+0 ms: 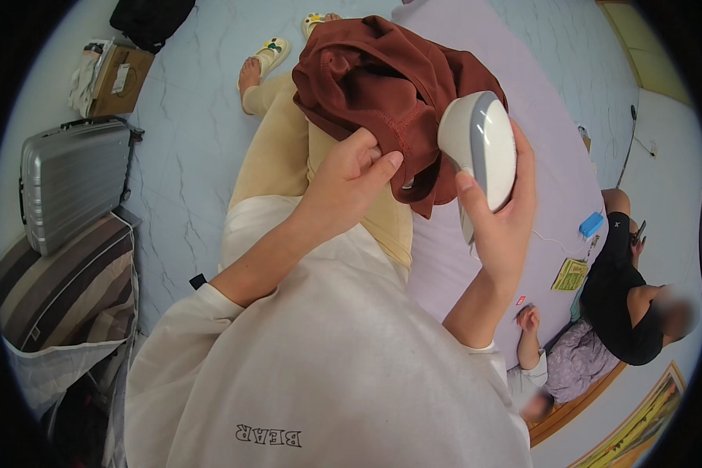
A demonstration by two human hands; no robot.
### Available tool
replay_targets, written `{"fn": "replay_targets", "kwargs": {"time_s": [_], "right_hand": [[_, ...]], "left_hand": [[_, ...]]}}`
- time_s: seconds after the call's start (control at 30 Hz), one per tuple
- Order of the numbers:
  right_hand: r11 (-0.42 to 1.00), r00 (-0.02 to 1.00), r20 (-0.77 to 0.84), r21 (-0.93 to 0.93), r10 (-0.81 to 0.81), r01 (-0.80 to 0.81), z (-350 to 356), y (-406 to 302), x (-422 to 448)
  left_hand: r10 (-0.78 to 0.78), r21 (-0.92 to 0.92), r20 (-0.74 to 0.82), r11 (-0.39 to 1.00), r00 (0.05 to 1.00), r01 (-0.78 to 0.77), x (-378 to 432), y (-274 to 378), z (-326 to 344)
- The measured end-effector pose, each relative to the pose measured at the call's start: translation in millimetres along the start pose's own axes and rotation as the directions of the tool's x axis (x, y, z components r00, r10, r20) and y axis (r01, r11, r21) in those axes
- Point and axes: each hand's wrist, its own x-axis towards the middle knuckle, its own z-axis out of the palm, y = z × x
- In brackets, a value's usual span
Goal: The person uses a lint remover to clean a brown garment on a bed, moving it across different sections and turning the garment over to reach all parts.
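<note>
A dark red garment lies bunched over my lap and the edge of the bed, its stitched seam turned up. My left hand pinches its near edge between thumb and fingers. In my right hand is a white and grey handheld appliance, perhaps a lint remover or a garment steamer; its broad head rests close against the garment's right side. A thin white cord shows near its lower end. The face of the head that points away is hidden.
The bed's lilac sheet spreads to the right, bearing a blue case and a yellow-green packet. Two people are beyond. A silver suitcase, a cardboard box and a striped storage bag stand left.
</note>
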Motion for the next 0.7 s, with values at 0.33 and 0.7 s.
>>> {"fn": "replay_targets", "kwargs": {"time_s": [0.33, 0.7], "right_hand": [[0.996, 0.985, 0.143, 0.016, -0.093, 0.092, 7, -9, 9], [0.922, 0.911, 0.384, -0.278, -0.151, 0.270, -11, -24, 30]], "left_hand": [[-0.004, 0.461, 0.022, 0.888, 1.000, -0.006, -1, -11, -12], [0.257, 0.811, 0.229, 0.483, 0.939, -0.330, -2, -8, -18]]}}
